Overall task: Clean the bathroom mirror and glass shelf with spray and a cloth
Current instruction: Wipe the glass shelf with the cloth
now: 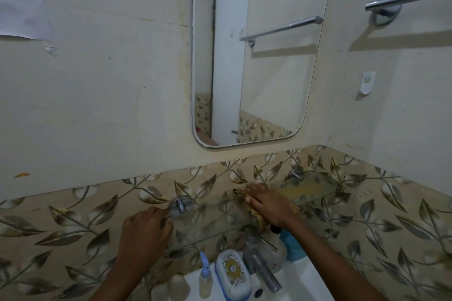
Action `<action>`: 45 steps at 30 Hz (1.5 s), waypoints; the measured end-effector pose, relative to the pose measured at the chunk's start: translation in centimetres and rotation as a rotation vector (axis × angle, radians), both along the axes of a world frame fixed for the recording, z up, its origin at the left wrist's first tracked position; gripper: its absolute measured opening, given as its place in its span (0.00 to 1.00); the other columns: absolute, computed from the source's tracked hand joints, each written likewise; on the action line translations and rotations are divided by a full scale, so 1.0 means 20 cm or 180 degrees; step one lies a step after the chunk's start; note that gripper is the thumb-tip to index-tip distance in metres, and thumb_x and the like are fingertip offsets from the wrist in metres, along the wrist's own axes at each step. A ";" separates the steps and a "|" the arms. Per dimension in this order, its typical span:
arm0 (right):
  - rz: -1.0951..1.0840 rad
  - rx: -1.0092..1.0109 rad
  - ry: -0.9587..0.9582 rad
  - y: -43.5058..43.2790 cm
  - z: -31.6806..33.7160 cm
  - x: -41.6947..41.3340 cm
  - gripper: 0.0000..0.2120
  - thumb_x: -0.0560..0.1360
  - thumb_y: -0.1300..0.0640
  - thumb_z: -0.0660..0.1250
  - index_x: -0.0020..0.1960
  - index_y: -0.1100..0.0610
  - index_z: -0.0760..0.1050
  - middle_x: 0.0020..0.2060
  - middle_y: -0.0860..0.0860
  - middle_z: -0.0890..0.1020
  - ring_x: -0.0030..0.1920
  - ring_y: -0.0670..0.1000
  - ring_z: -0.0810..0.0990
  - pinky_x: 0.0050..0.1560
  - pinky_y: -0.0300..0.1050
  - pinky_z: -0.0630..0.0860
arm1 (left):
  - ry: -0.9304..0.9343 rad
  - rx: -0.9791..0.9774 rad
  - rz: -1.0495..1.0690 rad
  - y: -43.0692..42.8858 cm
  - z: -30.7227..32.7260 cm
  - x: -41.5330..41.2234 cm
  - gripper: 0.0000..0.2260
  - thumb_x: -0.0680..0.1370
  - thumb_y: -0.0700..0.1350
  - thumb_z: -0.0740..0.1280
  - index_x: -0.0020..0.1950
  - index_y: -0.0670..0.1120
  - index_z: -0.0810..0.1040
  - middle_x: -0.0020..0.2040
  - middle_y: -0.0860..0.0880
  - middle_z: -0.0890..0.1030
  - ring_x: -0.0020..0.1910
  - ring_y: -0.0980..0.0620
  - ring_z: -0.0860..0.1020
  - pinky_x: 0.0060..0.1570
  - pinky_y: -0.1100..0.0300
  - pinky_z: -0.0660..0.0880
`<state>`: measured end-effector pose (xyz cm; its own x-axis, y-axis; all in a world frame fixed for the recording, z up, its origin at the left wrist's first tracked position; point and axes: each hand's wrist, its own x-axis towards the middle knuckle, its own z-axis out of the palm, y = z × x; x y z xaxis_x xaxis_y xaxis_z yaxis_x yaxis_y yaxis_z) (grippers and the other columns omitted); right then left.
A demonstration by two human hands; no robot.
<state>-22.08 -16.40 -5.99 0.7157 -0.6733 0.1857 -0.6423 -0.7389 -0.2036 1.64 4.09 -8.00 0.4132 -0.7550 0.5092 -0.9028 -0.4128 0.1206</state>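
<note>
Below the mirror (pixel 256 56) at 6 o'clock, the right hand (pixel 266 205) presses the yellow cloth (pixel 259 219) flat-fingered on the glass shelf (pixel 215 217), the left hand (pixel 144 234) curls round its 9 o'clock end, and 1 spray bottle (pixel 205 276) stands on the sink (pixel 305 276).

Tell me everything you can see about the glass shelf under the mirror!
The glass shelf is a clear, see-through pane. It is held on the leaf-patterned tiles by a left bracket and a right bracket, both shiny metal. It sticks out below the mirror and above the sink. Its right part looks yellowish and smeary. The right hand presses a yellow-brown cloth flat on its middle. The left hand is at its left end.
</note>
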 end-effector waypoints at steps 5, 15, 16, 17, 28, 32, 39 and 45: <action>-0.0100 0.0060 -0.0034 -0.06 0.01 -0.07 0.21 0.81 0.45 0.50 0.73 0.46 0.60 0.75 0.46 0.60 0.75 0.47 0.55 0.74 0.47 0.52 | 0.0081 -0.0013 -0.0042 -0.01 -0.01 0.00 0.10 0.68 0.50 0.60 0.38 0.50 0.81 0.33 0.51 0.81 0.30 0.48 0.80 0.33 0.58 0.72; -0.0300 0.0070 -0.0069 -0.14 0.03 -0.16 0.25 0.79 0.41 0.48 0.74 0.49 0.58 0.75 0.48 0.60 0.75 0.47 0.55 0.73 0.45 0.52 | 0.0070 -0.0060 -0.0068 -0.02 -0.01 0.02 0.17 0.67 0.54 0.54 0.37 0.53 0.82 0.34 0.51 0.82 0.31 0.47 0.81 0.33 0.56 0.75; -0.0338 0.0059 -0.0072 -0.14 0.04 -0.17 0.24 0.80 0.44 0.49 0.74 0.49 0.58 0.75 0.48 0.60 0.75 0.48 0.56 0.73 0.45 0.52 | 0.0090 -0.0042 -0.0052 -0.02 -0.01 0.01 0.17 0.66 0.54 0.54 0.36 0.52 0.82 0.34 0.51 0.82 0.31 0.47 0.81 0.33 0.56 0.75; -0.0388 0.0066 -0.0087 -0.16 0.04 -0.18 0.23 0.81 0.46 0.50 0.74 0.50 0.58 0.75 0.49 0.60 0.75 0.48 0.56 0.72 0.44 0.53 | 0.0114 -0.0017 -0.0022 -0.02 0.00 0.02 0.16 0.66 0.54 0.55 0.36 0.52 0.82 0.34 0.50 0.82 0.31 0.46 0.81 0.33 0.55 0.75; -0.1965 0.1649 -0.4112 -0.35 0.16 -0.31 0.16 0.80 0.51 0.53 0.40 0.56 0.73 0.38 0.54 0.77 0.46 0.56 0.76 0.49 0.52 0.74 | 0.0279 0.0003 0.0066 -0.02 0.00 0.01 0.15 0.65 0.54 0.57 0.39 0.54 0.83 0.35 0.50 0.83 0.32 0.46 0.83 0.35 0.53 0.75; -0.2101 0.2668 -0.5587 -0.52 0.30 -0.52 0.21 0.80 0.48 0.54 0.63 0.62 0.72 0.55 0.58 0.77 0.54 0.57 0.76 0.60 0.53 0.73 | 0.0354 -0.0173 0.0095 -0.02 0.03 -0.03 0.12 0.63 0.53 0.59 0.36 0.54 0.82 0.32 0.49 0.83 0.29 0.46 0.82 0.32 0.51 0.77; -0.2210 0.0551 -0.3846 -0.65 0.38 -0.52 0.21 0.81 0.51 0.49 0.56 0.64 0.74 0.54 0.61 0.79 0.53 0.59 0.76 0.52 0.49 0.71 | 0.0426 -0.0153 0.0074 -0.03 -0.01 0.01 0.17 0.63 0.56 0.54 0.38 0.58 0.82 0.34 0.51 0.83 0.31 0.49 0.83 0.35 0.53 0.76; -0.1709 0.0649 -0.0272 -0.73 0.11 -0.49 0.21 0.81 0.51 0.48 0.58 0.62 0.74 0.58 0.63 0.77 0.56 0.60 0.76 0.55 0.48 0.71 | 0.0382 -0.0224 0.0105 -0.03 0.00 0.00 0.17 0.63 0.55 0.55 0.36 0.54 0.82 0.33 0.50 0.83 0.30 0.48 0.82 0.34 0.53 0.76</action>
